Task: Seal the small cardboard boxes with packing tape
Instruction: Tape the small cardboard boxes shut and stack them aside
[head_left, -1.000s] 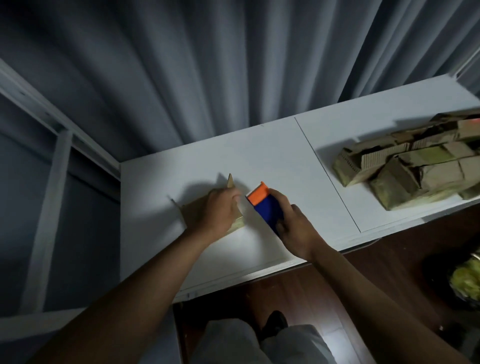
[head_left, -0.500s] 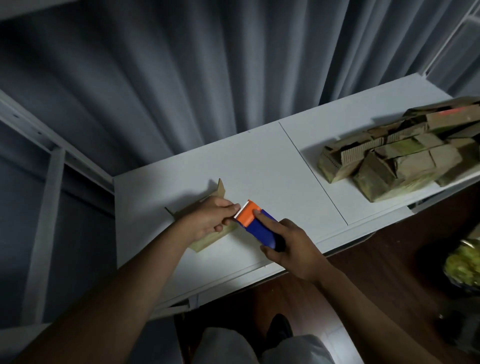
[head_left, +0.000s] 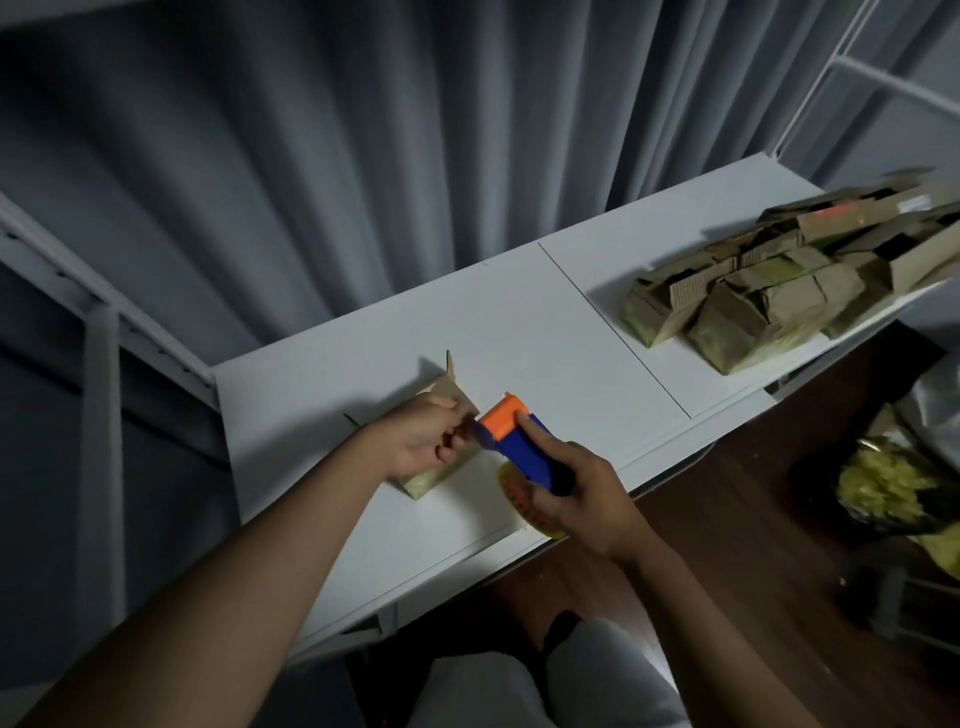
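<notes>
While the left hand (head_left: 421, 441) pinches the tape end beside the dispenser (head_left: 519, 441) (right hand (head_left: 582, 493) gripping it), the box (head_left: 447, 462) waits underneath.

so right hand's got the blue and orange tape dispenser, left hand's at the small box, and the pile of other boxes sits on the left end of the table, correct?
Not quite. The head view shows the pile of boxes at the right end of the table, not the left. The rest holds: the right hand grips the blue and orange tape dispenser, and the left hand is at the small box.
</notes>
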